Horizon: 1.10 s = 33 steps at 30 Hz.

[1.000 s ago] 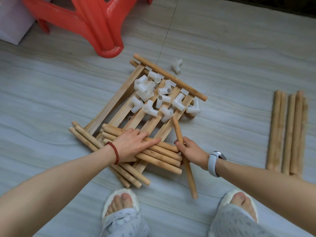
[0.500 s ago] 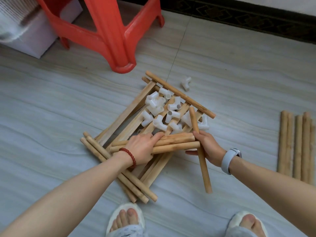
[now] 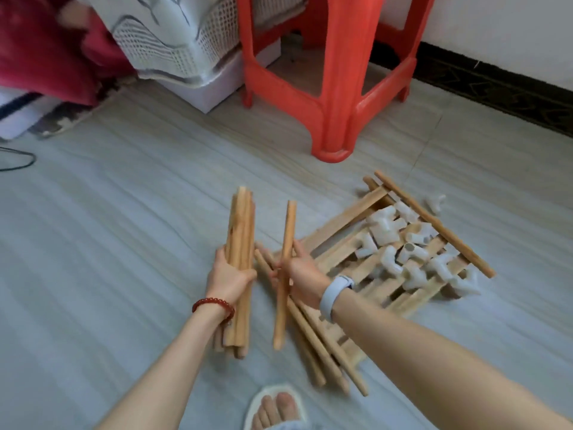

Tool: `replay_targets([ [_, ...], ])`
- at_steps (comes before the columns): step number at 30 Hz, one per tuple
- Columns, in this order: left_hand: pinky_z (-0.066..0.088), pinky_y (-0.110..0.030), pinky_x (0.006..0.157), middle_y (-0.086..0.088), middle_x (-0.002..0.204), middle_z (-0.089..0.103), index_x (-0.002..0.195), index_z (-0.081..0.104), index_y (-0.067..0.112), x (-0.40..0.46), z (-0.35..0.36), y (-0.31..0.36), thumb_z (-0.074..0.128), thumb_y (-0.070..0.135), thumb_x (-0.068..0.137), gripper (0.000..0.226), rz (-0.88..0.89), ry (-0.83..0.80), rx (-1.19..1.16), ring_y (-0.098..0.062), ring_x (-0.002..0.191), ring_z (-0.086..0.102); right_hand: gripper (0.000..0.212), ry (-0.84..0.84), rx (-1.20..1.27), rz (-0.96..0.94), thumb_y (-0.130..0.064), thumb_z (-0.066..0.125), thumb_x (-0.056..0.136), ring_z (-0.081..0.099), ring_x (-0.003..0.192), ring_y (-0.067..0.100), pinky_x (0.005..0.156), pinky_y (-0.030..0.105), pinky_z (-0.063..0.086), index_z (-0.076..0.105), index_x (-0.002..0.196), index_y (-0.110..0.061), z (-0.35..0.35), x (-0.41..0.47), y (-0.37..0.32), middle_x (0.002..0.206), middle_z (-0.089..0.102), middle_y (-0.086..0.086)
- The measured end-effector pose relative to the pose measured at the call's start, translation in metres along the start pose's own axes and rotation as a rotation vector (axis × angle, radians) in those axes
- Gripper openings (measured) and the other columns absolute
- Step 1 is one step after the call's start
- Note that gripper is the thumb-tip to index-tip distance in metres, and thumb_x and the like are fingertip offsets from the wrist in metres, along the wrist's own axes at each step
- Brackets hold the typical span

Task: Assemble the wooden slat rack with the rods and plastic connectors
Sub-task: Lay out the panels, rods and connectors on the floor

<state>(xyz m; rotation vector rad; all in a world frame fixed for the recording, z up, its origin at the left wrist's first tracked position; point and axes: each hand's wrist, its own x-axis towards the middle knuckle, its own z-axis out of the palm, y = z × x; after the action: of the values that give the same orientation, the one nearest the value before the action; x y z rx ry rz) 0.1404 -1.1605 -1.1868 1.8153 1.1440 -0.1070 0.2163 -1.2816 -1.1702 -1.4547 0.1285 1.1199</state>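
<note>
My left hand (image 3: pixel 230 279) grips a bundle of wooden rods (image 3: pixel 241 231), held nearly upright above the floor. Just to its right, my right hand (image 3: pixel 298 272) holds a single wooden rod (image 3: pixel 286 231), also upright. On the floor to the right lies the wooden slat panel (image 3: pixel 344 220) with a pile of white plastic connectors (image 3: pixel 406 252) on it. One long rod (image 3: pixel 434 225) rests across the panel's far edge. More rods (image 3: pixel 322 346) lie under my right forearm, on the panel's near end.
A red plastic stool (image 3: pixel 328 88) stands behind the panel. A white box (image 3: pixel 214 88) under patterned cloth sits left of it. One loose connector (image 3: pixel 435 202) lies past the panel. My slippered foot (image 3: pixel 276 408) is at the bottom edge. Bare tiled floor spreads to the left.
My left hand has lifted the bundle of rods off the panel and swung it upright to the left. My right hand raised its single rod. The view shifted left.
</note>
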Motion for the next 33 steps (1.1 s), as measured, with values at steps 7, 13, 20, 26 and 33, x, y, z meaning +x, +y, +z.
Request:
replay_targets([
  [7,0.040,-0.029,0.081,-0.017,0.120,0.058,0.132,0.036,0.010,0.009,-0.053,-0.127,0.069,0.014,0.079,0.063,-0.326,0.091,0.068,-0.034,0.106,0.056,0.068,-0.121,-0.432,0.214,-0.008,0.035,0.083,0.051,0.116,0.031,0.094,0.037,0.047,0.022,0.148,-0.025,0.116,0.059,0.094,0.140,0.041,0.010],
  [13,0.024,-0.039,0.109,-0.018,0.145,0.028,0.149,0.014,0.023,0.006,-0.038,-0.143,0.056,0.045,0.086,0.078,-0.288,0.176,0.185,-0.036,0.132,0.029,0.045,-0.121,-0.400,0.292,0.001,0.033,0.092,0.054,0.096,0.024,0.094,0.040,0.047,0.045,0.135,-0.005,0.120,0.048,0.095,0.125,0.055,0.017],
  [20,0.011,-0.059,0.109,-0.013,0.155,0.005,0.150,0.011,0.026,-0.004,-0.014,-0.114,0.064,0.037,0.079,0.089,-0.134,0.264,0.404,-0.034,0.140,0.009,0.035,0.101,-0.654,-0.053,0.001,0.037,0.088,0.056,0.094,0.022,0.085,0.034,0.048,0.060,0.113,-0.009,0.032,0.014,0.034,0.098,0.058,0.004],
  [26,0.010,-0.059,0.111,-0.016,0.155,0.012,0.148,0.025,0.019,-0.015,0.045,-0.037,0.061,0.031,0.083,0.075,0.310,0.164,0.425,-0.034,0.143,0.006,0.034,0.331,-1.018,-0.219,-0.009,0.039,0.093,0.050,0.110,0.017,0.088,0.027,0.041,0.056,0.122,-0.012,-0.078,-0.019,-0.010,0.117,0.054,0.004],
  [33,-0.001,-0.055,0.113,-0.004,0.154,-0.023,0.146,-0.010,0.042,-0.016,0.140,0.069,0.053,0.066,0.079,0.095,0.848,-0.372,0.841,-0.034,0.140,-0.021,0.071,0.491,-1.477,-0.006,-0.054,0.050,0.085,0.026,0.131,0.027,0.098,0.044,0.041,0.017,0.144,-0.035,-0.212,-0.034,-0.025,0.145,0.024,0.006],
])
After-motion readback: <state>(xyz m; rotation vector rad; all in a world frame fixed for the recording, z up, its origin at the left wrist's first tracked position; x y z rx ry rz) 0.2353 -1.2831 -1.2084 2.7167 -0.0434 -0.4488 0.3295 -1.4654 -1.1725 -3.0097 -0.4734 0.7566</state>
